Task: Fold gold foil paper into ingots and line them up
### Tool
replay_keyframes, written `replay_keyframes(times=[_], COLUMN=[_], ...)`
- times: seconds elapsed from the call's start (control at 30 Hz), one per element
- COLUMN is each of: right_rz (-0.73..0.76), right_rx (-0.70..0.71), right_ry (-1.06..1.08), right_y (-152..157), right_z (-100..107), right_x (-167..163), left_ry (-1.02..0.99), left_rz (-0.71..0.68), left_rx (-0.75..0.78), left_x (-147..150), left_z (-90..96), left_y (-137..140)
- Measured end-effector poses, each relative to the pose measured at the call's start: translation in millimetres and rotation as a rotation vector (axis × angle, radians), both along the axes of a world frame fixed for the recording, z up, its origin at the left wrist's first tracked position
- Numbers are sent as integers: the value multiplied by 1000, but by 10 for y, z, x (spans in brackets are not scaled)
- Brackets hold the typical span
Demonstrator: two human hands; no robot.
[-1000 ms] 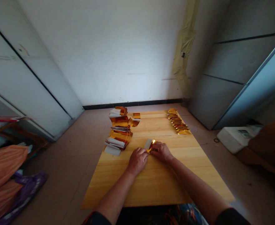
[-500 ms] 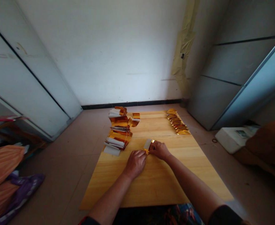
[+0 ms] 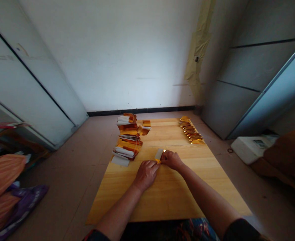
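Right hand (image 3: 171, 160) pinches paper (image 3: 159, 154) on table (image 3: 170, 197); left hand (image 3: 145, 174) touches its near end, pinch unclear.

The left hand (image 3: 146, 174) and right hand (image 3: 172, 160) cover part of a gold-and-white sheet (image 3: 159, 154) at center frame. An orange bundle (image 3: 4, 175) is cut off by the left edge, and markings (image 3: 261, 143) on a white box (image 3: 245, 148) at lower right are too small to read.

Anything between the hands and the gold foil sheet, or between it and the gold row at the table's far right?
Nothing visible: the left hand and right hand are both at the gold foil sheet. Toward the row of gold pieces, only the right hand sits beside it; no other object shows between.
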State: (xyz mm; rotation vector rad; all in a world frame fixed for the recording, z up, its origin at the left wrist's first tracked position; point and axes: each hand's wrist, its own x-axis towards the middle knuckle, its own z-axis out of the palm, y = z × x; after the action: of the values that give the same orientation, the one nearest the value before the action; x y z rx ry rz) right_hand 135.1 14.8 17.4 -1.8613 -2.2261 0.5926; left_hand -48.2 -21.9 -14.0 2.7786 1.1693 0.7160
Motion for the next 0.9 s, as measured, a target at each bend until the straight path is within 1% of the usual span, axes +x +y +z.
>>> replay_keyframes(times=[0.3, 0.47, 0.63, 0.77, 0.9], right_rz=[-16, -29, -18, -3, 6], right_rx=[-13, 34, 77, 54, 26], right_ry=[-29, -24, 54, 162, 225], right_y=[19, 26, -2, 27, 77], right_z=[-31, -96, -112, -147, -198], right_x=[-15, -11, 28, 93, 136], left_ry=[21, 59, 80, 88, 92], left_rz=[14, 51, 91, 108, 115], left_rx=[43, 11, 3, -7, -4], left_x=[10, 31, 68, 88, 90], left_z=[-39, -14, 51, 78, 60], left_y=[1, -22, -55, -70, -68])
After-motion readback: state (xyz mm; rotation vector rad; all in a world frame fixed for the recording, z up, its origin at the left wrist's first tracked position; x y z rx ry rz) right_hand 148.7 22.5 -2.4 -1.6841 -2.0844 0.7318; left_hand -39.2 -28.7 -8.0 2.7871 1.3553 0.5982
